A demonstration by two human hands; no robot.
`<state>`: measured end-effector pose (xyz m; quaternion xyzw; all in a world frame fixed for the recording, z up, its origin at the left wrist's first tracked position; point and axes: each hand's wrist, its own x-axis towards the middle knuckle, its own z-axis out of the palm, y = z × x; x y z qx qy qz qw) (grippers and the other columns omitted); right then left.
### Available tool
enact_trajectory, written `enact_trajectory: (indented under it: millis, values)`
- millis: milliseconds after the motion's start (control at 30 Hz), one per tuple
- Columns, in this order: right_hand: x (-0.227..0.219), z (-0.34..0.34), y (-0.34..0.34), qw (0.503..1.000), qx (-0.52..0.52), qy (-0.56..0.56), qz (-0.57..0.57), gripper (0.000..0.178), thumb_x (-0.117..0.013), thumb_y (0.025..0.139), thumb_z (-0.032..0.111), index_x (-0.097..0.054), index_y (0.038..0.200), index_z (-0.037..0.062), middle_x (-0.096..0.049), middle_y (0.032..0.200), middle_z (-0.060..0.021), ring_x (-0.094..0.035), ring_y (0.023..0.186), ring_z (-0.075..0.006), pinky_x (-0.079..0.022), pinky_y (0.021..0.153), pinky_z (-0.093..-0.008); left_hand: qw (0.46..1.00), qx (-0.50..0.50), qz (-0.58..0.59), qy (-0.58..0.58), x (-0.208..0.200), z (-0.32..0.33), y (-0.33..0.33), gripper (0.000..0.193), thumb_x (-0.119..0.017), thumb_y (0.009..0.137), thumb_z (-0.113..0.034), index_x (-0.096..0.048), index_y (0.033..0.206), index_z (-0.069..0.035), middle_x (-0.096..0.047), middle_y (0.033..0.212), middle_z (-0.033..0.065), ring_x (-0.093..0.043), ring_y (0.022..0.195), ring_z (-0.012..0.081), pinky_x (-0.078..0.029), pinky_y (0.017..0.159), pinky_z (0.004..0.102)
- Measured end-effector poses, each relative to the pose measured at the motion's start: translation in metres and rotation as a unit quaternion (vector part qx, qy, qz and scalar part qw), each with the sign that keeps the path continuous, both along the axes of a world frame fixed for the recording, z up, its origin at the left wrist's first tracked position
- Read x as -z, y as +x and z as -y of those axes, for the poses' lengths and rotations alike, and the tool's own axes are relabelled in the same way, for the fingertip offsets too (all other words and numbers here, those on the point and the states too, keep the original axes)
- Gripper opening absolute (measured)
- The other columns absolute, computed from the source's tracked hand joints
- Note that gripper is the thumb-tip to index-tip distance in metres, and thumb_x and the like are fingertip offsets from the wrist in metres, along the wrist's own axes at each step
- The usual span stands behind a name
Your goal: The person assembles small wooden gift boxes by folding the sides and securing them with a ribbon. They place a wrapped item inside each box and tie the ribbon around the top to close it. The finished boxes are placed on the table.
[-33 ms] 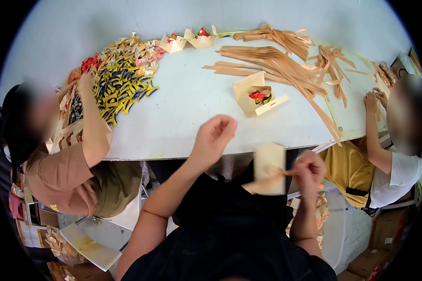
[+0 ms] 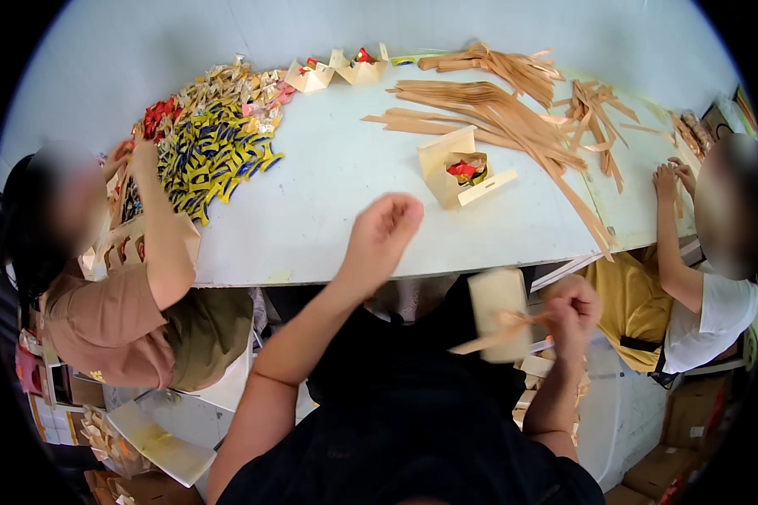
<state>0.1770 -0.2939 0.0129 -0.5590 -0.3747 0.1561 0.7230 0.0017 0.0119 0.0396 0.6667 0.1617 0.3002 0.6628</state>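
Swinging the cream box (image 2: 497,293) rightward, now lower right of centre, leaving it farther from my left hand (image 2: 386,231) | right hand (image 2: 574,310): pinching its tan ribbon (image 2: 507,323) | left: curled, mid-frame; I cannot tell if holding.

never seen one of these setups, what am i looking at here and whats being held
There's no machine: a person works bare-handed, and a head-worn camera looks down through a wide lens that bends straight edges. The right hand grips a tan ribbon that runs across a pale box. The left hand is loosely curled, with nothing visible in it. On the table lie small wrapped packets, loose ribbons and an open box with wrapped pieces inside. Co-workers are at both sides.
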Motion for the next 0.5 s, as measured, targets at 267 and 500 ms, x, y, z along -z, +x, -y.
enact_trajectory:
  millis: [267,500]
  values:
    - [-0.118,0.073,-0.010,0.856,0.019,-0.367,0.364,0.031,-0.088,0.081,0.005,-0.076,0.110,0.0036,-0.073,0.114,-0.0157,-0.069,0.110,-0.0367,-0.054,0.094,-0.0428,0.977,-0.141,-0.127,0.102,0.011,-0.107,0.117,0.048,-0.066,0.109,-0.044,-0.074,0.114,0.003,-0.075,0.100,0.0070,-0.065,0.089,0.0132,-0.053,0.081,0.0316]
    - [-0.053,-0.106,0.061,0.838,0.070,-0.143,0.521,0.032,-0.085,0.086,0.010,-0.076,0.116,0.0079,-0.072,0.130,-0.0111,-0.065,0.128,-0.0367,-0.047,0.110,-0.0484,0.980,0.020,-0.175,0.094,0.029,-0.121,0.169,0.045,-0.064,0.112,-0.040,-0.079,0.117,0.002,-0.077,0.094,0.0053,-0.067,0.081,0.0114,-0.055,0.074,0.0299]
